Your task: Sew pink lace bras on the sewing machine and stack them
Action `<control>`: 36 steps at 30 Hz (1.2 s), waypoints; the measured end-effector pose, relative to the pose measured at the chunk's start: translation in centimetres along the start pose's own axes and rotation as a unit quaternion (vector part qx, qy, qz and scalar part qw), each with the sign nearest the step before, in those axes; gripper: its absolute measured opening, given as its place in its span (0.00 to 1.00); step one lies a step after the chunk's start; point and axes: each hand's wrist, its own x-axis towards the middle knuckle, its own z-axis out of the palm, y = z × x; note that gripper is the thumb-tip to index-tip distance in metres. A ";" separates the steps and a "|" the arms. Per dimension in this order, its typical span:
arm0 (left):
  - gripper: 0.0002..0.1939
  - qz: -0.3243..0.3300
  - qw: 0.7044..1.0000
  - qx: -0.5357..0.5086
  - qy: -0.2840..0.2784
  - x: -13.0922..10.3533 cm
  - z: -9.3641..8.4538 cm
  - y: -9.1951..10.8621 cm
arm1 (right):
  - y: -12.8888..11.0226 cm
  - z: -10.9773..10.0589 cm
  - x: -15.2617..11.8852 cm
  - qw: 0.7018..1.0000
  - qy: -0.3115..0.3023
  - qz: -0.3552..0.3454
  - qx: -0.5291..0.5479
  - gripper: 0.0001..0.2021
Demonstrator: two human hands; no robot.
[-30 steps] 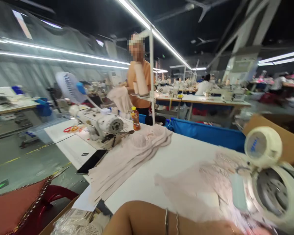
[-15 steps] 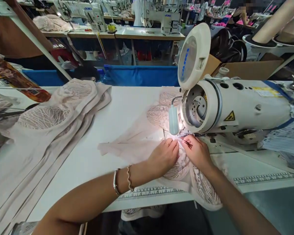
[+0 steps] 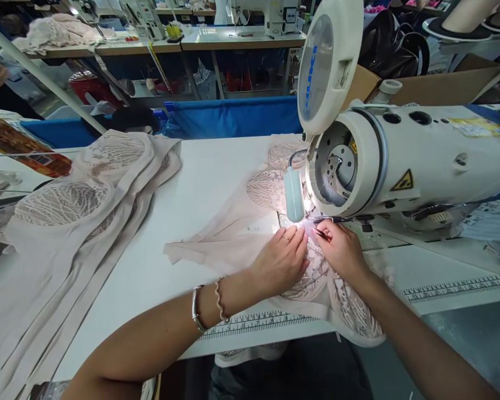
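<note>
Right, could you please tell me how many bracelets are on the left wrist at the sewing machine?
2: a smooth silver-coloured one on the elbow side, and a wavy one beside it, nearer the left hand.

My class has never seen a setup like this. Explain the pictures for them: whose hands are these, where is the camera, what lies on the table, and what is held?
There is no robot here. The hands belong to a person wearing the camera on their head, so every picture looks forward and down from there.

On the white table stands a large pale sewing machine, its round end cover swung open. A small pale-green lamp hangs beside it, above a bright patch. The left hand rests on a pale lace piece. The right hand's fingers pinch a small dark tool, perhaps tweezers. A printed ruler runs along the near edge, and more lace pieces lie at the left.
</note>
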 end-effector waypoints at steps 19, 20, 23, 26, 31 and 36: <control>0.28 0.031 0.999 -0.038 0.000 0.5 0.0 -0.3 | -0.5 -0.1 -1.6 0.983 0.083 -0.147 -0.069 0.08; 0.28 0.031 0.999 -0.043 0.000 0.5 0.0 -0.3 | -0.6 -0.2 -1.6 0.979 0.086 -0.166 -0.086 0.09; 0.25 0.026 0.998 -0.053 -0.009 0.5 -0.1 -0.6 | -0.8 -0.3 -1.8 0.968 0.079 -0.209 -0.116 0.11; 0.23 0.021 0.999 -0.047 -0.019 0.5 -0.5 -0.9 | -0.8 -0.4 -1.9 0.961 0.066 -0.232 -0.137 0.15; 0.28 0.022 0.999 -0.044 -0.010 0.3 -0.5 -1.0 | -0.7 -0.4 -2.0 0.958 0.042 -0.233 -0.161 0.16; 0.32 0.002 0.998 -0.055 -0.015 0.1 -0.2 -1.0 | -0.9 -0.6 -1.8 0.962 0.031 -0.215 -0.168 0.19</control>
